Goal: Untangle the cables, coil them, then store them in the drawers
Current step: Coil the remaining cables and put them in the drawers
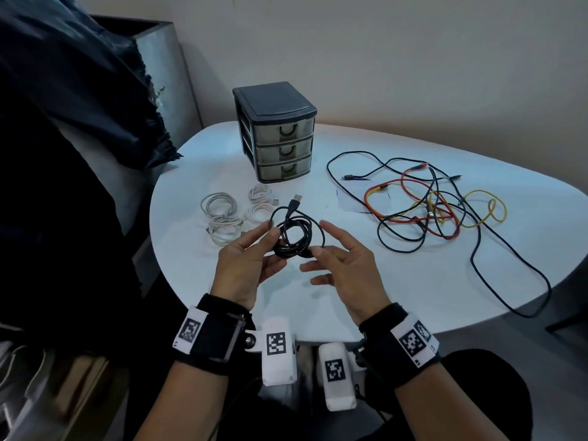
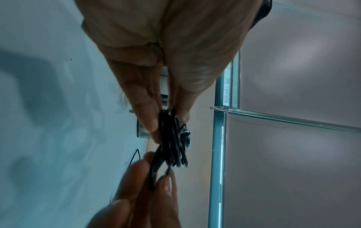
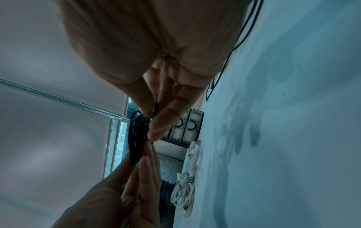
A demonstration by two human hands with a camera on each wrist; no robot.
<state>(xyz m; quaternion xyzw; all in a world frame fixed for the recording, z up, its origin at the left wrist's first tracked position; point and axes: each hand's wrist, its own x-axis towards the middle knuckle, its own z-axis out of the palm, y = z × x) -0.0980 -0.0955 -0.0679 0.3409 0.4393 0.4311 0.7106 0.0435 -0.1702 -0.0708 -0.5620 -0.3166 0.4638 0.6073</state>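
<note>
A black cable (image 1: 296, 233), wound into a coil, is held up above the white table (image 1: 413, 281) between both hands. My left hand (image 1: 270, 233) pinches the coil's left side. My right hand (image 1: 313, 250) pinches a strand at its lower right, the other fingers spread. The cable's USB plug (image 1: 297, 197) sticks up from the coil. The left wrist view shows the left hand (image 2: 168, 125) clamped on the black cable (image 2: 173, 145). The right wrist view shows the right hand (image 3: 150, 123) pinching the black cable (image 3: 136, 138). The grey drawer unit (image 1: 276, 132) stands behind with all three drawers closed.
Several white coiled cables (image 1: 222, 214) lie left of my hands, in front of the drawers. A tangle of black, red, orange and yellow cables (image 1: 429, 205) spreads over the right half of the table; one black strand hangs over the front edge. Dark cloth (image 1: 79, 90) hangs at left.
</note>
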